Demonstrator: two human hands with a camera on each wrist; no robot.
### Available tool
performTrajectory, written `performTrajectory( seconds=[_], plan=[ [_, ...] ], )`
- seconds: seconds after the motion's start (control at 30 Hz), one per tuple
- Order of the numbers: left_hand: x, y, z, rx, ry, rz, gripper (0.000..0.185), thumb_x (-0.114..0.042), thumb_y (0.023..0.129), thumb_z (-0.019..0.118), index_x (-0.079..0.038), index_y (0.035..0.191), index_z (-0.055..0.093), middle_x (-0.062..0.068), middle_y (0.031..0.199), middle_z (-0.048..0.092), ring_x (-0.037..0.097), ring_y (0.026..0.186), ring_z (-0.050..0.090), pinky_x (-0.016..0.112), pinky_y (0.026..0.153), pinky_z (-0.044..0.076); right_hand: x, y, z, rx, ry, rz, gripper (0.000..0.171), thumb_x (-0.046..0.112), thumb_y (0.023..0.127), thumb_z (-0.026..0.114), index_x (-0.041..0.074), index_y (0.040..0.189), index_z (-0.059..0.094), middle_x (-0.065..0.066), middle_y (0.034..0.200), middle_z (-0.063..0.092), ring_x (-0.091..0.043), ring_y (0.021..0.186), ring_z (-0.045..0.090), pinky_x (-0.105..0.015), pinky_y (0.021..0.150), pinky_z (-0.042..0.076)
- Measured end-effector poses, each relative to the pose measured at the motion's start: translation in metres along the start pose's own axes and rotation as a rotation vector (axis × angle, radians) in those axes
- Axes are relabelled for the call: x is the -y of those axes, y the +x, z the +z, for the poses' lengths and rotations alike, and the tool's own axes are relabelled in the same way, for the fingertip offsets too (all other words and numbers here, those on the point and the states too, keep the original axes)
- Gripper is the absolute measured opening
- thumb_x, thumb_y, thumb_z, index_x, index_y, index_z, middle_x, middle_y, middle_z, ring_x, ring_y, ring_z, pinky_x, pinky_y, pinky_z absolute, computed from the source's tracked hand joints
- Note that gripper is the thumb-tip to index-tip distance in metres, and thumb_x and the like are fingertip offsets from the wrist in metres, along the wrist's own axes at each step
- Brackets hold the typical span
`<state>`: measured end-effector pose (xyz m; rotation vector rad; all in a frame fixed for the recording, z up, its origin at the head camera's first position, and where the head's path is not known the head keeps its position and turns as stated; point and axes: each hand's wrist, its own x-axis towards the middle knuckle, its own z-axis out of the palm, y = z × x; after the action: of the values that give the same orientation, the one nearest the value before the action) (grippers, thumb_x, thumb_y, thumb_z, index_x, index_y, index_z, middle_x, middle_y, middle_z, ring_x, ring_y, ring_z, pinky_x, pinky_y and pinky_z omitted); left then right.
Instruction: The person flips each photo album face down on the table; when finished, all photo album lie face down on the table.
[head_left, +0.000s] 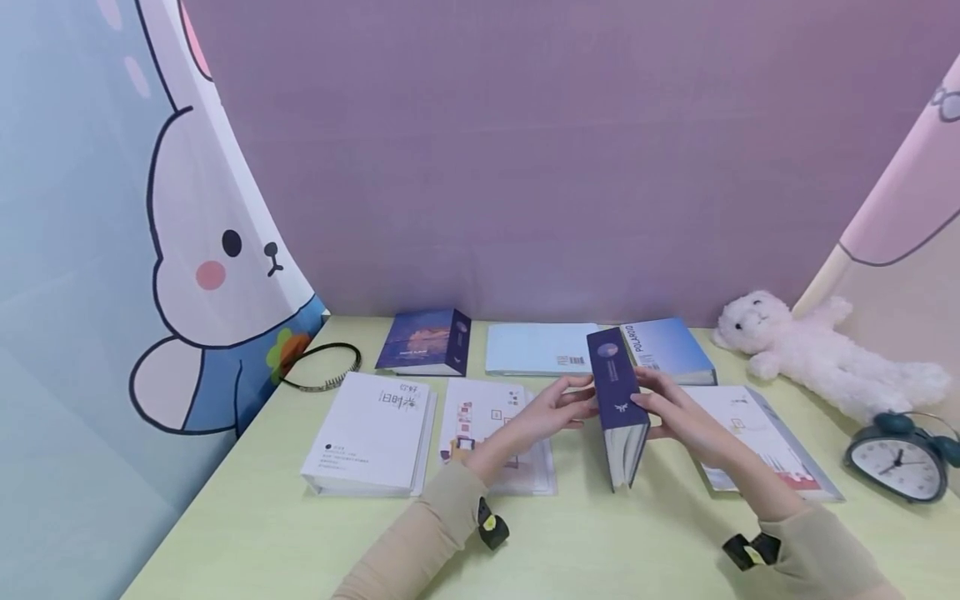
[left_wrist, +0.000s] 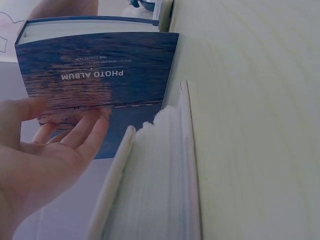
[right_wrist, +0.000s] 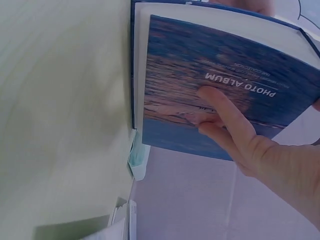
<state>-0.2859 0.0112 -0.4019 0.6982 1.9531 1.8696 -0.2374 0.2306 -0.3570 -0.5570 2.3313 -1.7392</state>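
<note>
While the left hand [head_left: 551,408] and right hand [head_left: 678,417] touch opposite covers with extended fingers, the dark blue photo album [head_left: 617,379] is upright between them, spine toward the head camera. Stiff rectangular covers; thick block of pale pages. Contact with the smooth, pale table [head_left: 570,546]: cannot tell. Counts: six other books [head_left: 367,429], one thin, toothed headband [head_left: 311,388], one fluffy white plush toy [head_left: 832,354], one round-faced alarm clock [head_left: 898,467].
</note>
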Motion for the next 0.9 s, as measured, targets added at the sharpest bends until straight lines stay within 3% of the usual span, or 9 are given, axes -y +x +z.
performTrajectory(
  seconds=[0.1, 0.23, 0.4, 0.6, 0.9],
  plan=[
    [0.001, 0.001, -0.001, 0.024, 0.014, 0.012, 0.041, -0.012, 0.097, 0.049, -0.011, 0.137, 0.042, 0.015, 0.143, 0.044, 0.028, 0.121, 0.055, 0.039, 0.100, 0.047, 0.001, -0.002, -0.002, 0.007, 0.040, 0.006, 0.066, 0.020, 0.100, 0.040, 0.002, 0.149, 0.000, -0.034, 0.148, 0.010, 0.004, 0.098, 0.055, -0.031, 0.077, 0.055],
    [0.002, 0.002, -0.002, 0.057, 0.058, 0.016, 0.045, -0.012, 0.096, 0.051, -0.013, 0.140, 0.040, 0.015, 0.142, 0.045, 0.029, 0.122, 0.054, 0.037, 0.099, 0.047, 0.002, -0.005, -0.005, 0.030, 0.066, 0.031, 0.071, 0.018, 0.099, 0.039, 0.009, 0.150, -0.009, -0.033, 0.151, -0.001, 0.005, 0.097, 0.055, -0.028, 0.077, 0.054],
    [0.005, 0.005, 0.001, 0.101, 0.179, 0.044, 0.048, -0.017, 0.095, 0.054, -0.013, 0.141, 0.041, 0.010, 0.144, 0.044, 0.030, 0.128, 0.047, 0.028, 0.094, 0.050, 0.002, -0.008, -0.012, 0.032, 0.062, 0.028, 0.073, 0.014, 0.097, 0.041, 0.009, 0.150, -0.010, -0.026, 0.153, -0.013, 0.006, 0.099, 0.054, -0.018, 0.081, 0.051],
    [0.005, 0.007, 0.005, 0.110, 0.278, 0.052, 0.044, -0.018, 0.096, 0.053, -0.012, 0.139, 0.045, 0.008, 0.142, 0.047, 0.028, 0.128, 0.048, 0.027, 0.092, 0.051, 0.000, -0.008, -0.016, -0.031, 0.035, 0.024, 0.073, 0.017, 0.098, 0.045, 0.007, 0.151, -0.003, -0.028, 0.153, -0.001, 0.003, 0.095, 0.057, -0.018, 0.079, 0.052],
    [0.003, 0.003, 0.008, 0.181, 0.552, 0.062, 0.038, -0.025, 0.097, 0.052, -0.017, 0.134, 0.053, 0.003, 0.138, 0.052, 0.014, 0.122, 0.052, 0.018, 0.094, 0.045, -0.004, -0.010, -0.026, -0.141, 0.083, 0.123, 0.076, 0.024, 0.097, 0.051, 0.003, 0.150, 0.002, -0.028, 0.152, 0.009, 0.000, 0.083, 0.062, -0.021, 0.072, 0.055]
  ],
)
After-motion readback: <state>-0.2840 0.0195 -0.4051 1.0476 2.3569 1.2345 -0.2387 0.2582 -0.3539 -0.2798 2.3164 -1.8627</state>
